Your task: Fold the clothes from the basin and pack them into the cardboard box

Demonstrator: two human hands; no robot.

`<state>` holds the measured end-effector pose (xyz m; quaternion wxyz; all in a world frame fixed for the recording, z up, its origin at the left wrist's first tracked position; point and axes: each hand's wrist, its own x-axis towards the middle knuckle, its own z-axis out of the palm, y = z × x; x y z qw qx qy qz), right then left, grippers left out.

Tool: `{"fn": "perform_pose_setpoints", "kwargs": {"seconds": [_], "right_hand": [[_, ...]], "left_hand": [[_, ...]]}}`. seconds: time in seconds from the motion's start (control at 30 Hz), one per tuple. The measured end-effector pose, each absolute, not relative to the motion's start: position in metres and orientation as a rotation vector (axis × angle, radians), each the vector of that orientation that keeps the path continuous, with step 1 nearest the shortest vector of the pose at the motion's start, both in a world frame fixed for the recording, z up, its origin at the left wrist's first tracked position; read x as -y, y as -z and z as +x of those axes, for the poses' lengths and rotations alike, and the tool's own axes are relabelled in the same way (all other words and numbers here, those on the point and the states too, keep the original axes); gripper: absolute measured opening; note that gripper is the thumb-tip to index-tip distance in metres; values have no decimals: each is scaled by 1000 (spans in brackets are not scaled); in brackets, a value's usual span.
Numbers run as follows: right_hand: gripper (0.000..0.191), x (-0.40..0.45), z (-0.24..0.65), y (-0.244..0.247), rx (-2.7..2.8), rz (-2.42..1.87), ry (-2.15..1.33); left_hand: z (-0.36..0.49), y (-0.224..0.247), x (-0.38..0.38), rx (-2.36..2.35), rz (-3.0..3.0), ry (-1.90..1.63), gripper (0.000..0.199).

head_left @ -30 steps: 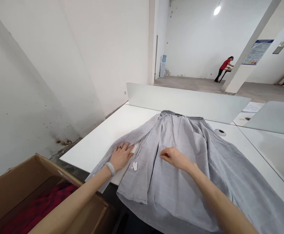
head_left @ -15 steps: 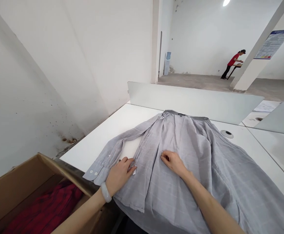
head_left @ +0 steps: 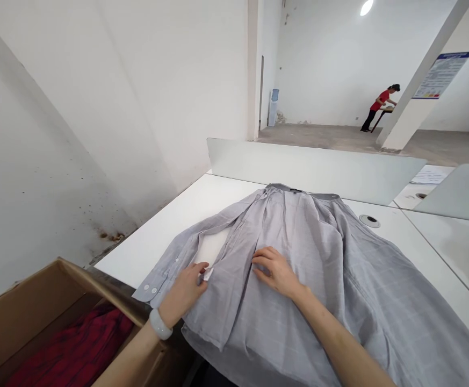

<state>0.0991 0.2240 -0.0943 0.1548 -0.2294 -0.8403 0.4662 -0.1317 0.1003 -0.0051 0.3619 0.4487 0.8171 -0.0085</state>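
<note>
A light grey long-sleeved shirt (head_left: pixel 294 242) lies spread on the white table, its collar toward the low divider. Its front is parted by a long slit, and the left sleeve ends in a buttoned cuff (head_left: pixel 150 289). At the shirt's left side seam, my left hand (head_left: pixel 184 293) pinches the cloth beside a small white tag (head_left: pixel 208 273). My right hand (head_left: pixel 276 271) rests on the shirt near the slit, its fingers apart and holding nothing. A pale bangle (head_left: pixel 160 324) circles my left wrist.
At lower left, an open cardboard box (head_left: pixel 28 293) holds red-and-black plaid cloth (head_left: pixel 77 344). The frosted divider (head_left: pixel 315 166) stands along the back of the table (head_left: pixel 157 215), near a round cable grommet (head_left: pixel 369 221). Far off, a person in red (head_left: pixel 381 102) bends over a small stand.
My left hand has moved left, and the shirt's left front panel and tag have shifted with it. My right hand's fingers have gone from curled to spread. The view has turned slightly right.
</note>
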Motion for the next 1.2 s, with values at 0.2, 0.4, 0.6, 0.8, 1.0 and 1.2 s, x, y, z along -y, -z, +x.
{"fn": "perform_pose_setpoints", "kwargs": {"seconds": [0.2, 0.4, 0.6, 0.8, 1.0, 1.2], "right_hand": [[22, -221, 96, 94, 2402, -535, -1568], [44, -241, 105, 114, 1415, -1273, -1971], [50, -265, 131, 124, 935, -1544, -1952], [52, -271, 135, 113, 929, -1633, -2169], [47, -271, 139, 106, 1125, -1598, -2472], [75, -265, 142, 101, 1383, -1556, -2426]], "left_hand": [[-158, -30, -133, -2037, 653, -594, 52], [-58, -47, -154, -1637, 815, -769, 44], [10, -34, -126, -1142, 1409, -333, 38], [-40, -27, -99, -1618, 1541, 7, 46], [-72, -23, -49, -1712, 1642, 153, 77], [-78, -30, -35, -1698, 1753, 125, 63]]}}
